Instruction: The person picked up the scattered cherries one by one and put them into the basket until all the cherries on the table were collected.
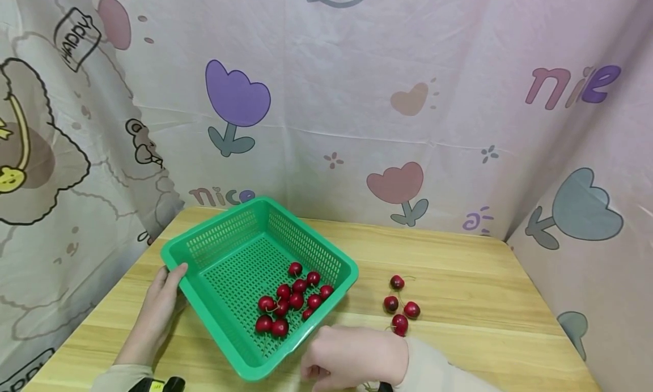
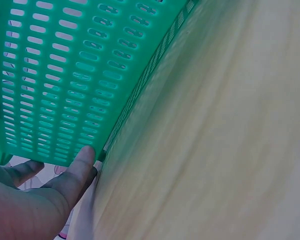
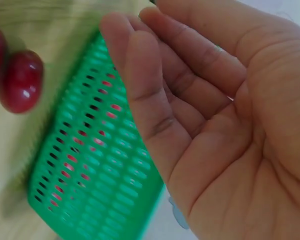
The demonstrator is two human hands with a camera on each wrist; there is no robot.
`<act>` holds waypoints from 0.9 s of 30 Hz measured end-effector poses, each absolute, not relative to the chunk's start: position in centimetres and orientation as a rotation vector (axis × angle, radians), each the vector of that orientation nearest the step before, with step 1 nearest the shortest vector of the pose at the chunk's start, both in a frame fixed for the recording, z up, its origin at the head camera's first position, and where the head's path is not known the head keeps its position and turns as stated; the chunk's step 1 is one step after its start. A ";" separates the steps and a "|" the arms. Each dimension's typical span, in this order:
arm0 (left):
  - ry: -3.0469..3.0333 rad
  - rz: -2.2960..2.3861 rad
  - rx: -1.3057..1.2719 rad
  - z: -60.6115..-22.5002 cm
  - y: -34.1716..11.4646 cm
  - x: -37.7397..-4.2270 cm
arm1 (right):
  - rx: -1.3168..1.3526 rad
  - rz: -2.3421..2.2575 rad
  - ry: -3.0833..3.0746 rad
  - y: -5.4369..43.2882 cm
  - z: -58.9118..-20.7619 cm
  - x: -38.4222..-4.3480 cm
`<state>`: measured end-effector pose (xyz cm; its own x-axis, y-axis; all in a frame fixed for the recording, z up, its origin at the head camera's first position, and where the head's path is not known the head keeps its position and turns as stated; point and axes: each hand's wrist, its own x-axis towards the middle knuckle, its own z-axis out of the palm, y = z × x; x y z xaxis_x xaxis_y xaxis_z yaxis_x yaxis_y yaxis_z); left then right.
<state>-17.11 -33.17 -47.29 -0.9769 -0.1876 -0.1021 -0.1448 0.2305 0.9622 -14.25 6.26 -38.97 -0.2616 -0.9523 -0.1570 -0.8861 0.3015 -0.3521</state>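
A green plastic basket (image 1: pixel 216 334) with slotted walls stands on the table, several red cherries (image 1: pixel 279 327) gathered toward its near right side. My left hand (image 1: pixel 157 307) holds it at its left corner, thumb at the rim; in the left wrist view, fingers (image 2: pixel 80 167) touch the outer wall. Just outside the near right wall is my right hand (image 1: pixel 352 355), fingers loosely curled. The right wrist view shows its palm (image 3: pixel 230 145) with no object visible in it. Two blurred cherries (image 3: pixel 22 82) lie left of the basket there.
To the right of the basket, several loose cherries (image 1: pixel 399 324) with stems lie on the wooden table (image 1: pixel 474 301). A printed curtain (image 1: pixel 326 97) hangs behind the table and along both sides.
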 end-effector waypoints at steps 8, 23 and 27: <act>-2.431 -1.918 0.332 -47.4 -33.3 -17.2 | -1.660 -0.118 2.320 5.8 -40.4 -13.9; -2.430 -1.920 0.325 -47.4 -33.2 -17.2 | -1.586 0.084 2.499 6.1 -41.4 -14.4; -2.438 -1.909 0.332 -47.4 -33.3 -17.2 | -1.556 0.094 2.505 6.3 -41.6 -14.6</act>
<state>-17.24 -33.27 -47.43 -0.9770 -0.1835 -0.1090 -0.1498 0.2257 0.9626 -14.64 6.31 -41.57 -0.4309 -0.8812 -0.1945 -0.8932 0.4471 -0.0467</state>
